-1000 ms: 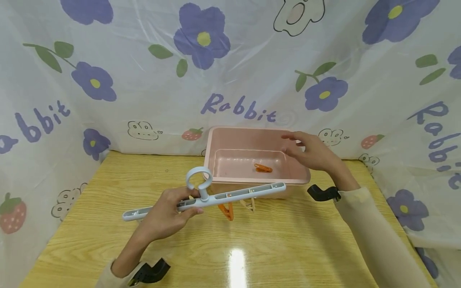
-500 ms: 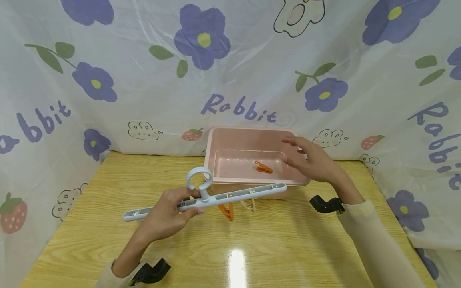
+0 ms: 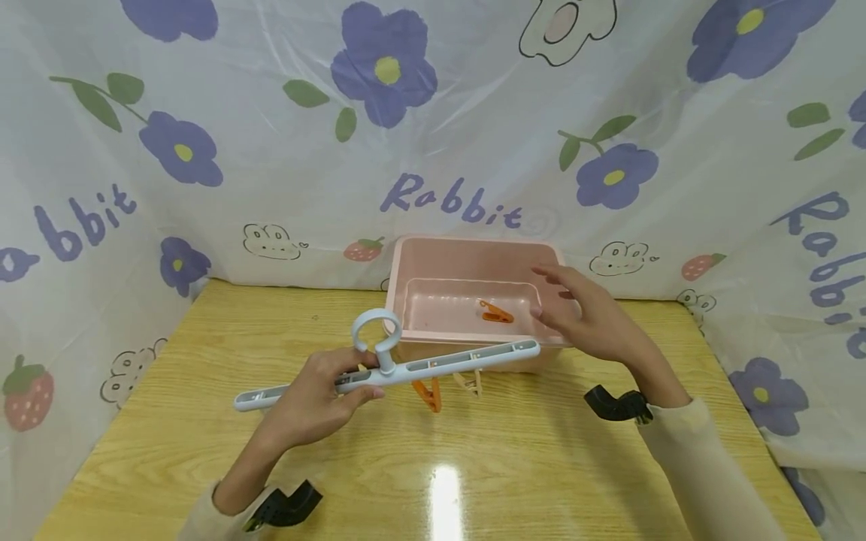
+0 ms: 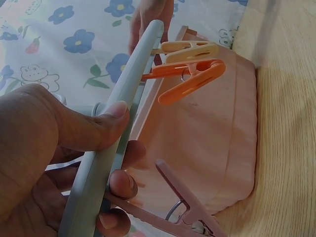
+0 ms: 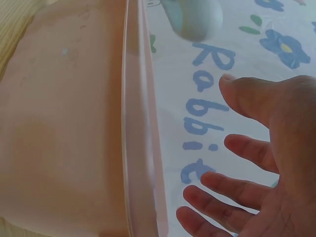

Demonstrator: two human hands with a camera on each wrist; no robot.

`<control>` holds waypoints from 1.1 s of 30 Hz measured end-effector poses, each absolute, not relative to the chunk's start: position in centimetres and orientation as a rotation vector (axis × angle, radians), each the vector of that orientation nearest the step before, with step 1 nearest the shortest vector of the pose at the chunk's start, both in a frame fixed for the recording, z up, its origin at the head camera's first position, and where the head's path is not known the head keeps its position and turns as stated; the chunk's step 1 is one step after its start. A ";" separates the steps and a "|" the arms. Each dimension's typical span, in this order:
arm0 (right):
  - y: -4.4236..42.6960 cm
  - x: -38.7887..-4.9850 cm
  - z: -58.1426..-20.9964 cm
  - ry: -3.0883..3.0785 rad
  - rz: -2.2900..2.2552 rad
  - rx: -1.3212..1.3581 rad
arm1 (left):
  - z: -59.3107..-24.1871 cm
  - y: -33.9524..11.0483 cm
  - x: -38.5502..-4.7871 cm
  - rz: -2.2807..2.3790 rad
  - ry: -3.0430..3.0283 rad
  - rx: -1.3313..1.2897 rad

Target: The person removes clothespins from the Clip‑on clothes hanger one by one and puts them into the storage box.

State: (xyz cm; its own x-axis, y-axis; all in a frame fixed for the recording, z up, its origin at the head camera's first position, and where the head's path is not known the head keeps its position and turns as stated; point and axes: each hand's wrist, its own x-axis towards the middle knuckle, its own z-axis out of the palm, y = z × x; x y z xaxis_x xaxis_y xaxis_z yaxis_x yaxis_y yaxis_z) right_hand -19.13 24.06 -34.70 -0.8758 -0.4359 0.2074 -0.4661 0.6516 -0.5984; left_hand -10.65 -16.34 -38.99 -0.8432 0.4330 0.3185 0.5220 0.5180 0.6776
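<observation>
My left hand (image 3: 314, 402) grips the bar of a light blue clip hanger (image 3: 440, 368) near its ring hook (image 3: 368, 323), thumb on one side and fingers curled round the other. From the bar hang an orange clip (image 3: 428, 394) and a cream clip (image 3: 469, 383). A dusky pink clip (image 4: 182, 207) shows below the fingers in the left wrist view. Past the hanger stands a pink bin (image 3: 473, 259) with a loose orange clip (image 3: 497, 312) on its floor. Over the bin's right rim my right hand (image 3: 591, 315) hovers, fingers spread and holding nothing.
Everything is on a wooden table (image 3: 379, 466). A white curtain (image 3: 284, 173) printed with flowers and rabbits surrounds the back and sides. The bin stands close to the back curtain.
My right hand has come slightly down and toward me at the bin's right rim. The left hand and hanger stay almost in place.
</observation>
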 end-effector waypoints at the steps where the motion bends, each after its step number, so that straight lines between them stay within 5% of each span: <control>1: 24.0 -18.9 -34.7 -2.815 1.044 0.755 | -39.0 -16.3 -10.7 -1.235 -2.641 -0.835; 33: 22.9 -14.3 -35.3 -2.671 1.117 0.778 | -38.6 -16.7 -10.8 -1.262 -2.619 -0.810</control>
